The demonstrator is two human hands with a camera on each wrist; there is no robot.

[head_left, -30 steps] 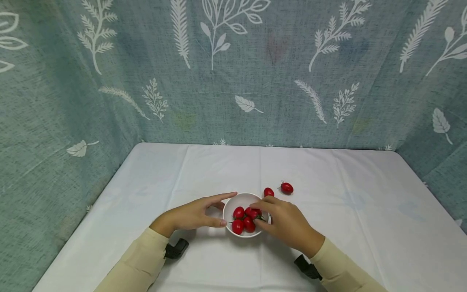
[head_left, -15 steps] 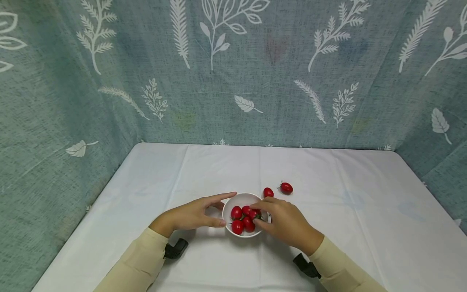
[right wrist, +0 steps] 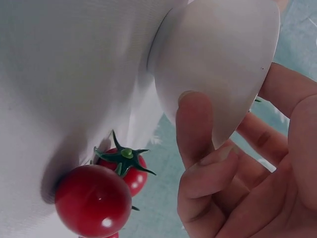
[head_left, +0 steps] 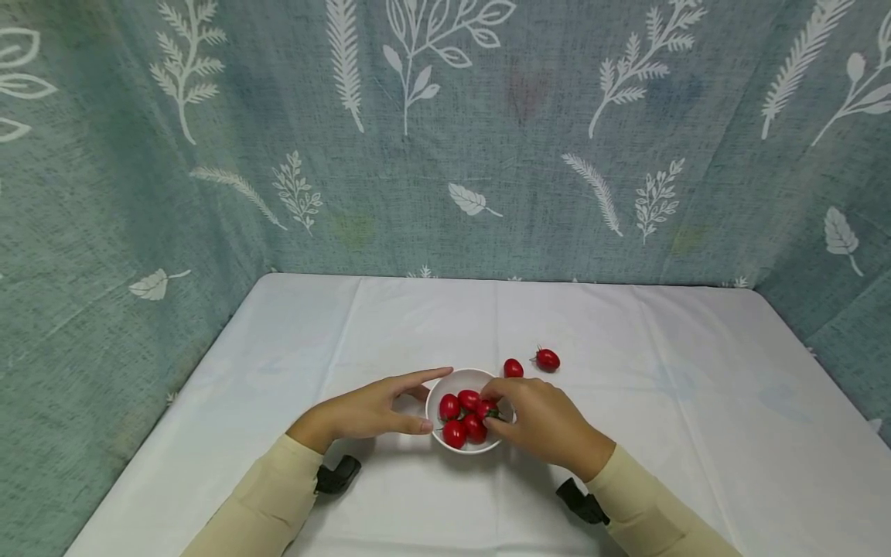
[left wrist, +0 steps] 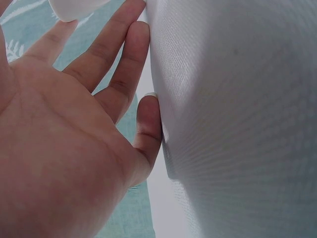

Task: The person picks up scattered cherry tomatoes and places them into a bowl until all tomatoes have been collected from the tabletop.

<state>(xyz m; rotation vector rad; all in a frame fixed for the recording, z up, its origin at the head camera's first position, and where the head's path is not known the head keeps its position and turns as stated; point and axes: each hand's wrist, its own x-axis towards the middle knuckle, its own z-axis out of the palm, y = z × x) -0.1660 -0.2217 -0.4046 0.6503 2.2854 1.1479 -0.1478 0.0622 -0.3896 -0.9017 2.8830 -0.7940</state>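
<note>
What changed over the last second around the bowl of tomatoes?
Very little. The right hand edged slightly left over the white bowl, its fingertips now at the tomatoes inside; whether it pinches one is hidden. The left hand stayed beside the bowl's left rim, fingers straight. The two loose tomatoes on the tablecloth did not move.

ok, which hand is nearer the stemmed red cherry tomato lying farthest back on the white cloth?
Right. The right hand is at the bowl's right rim, just in front of that stemmed tomato; the left hand rests at the small white bowl's left side, farther away.
</note>
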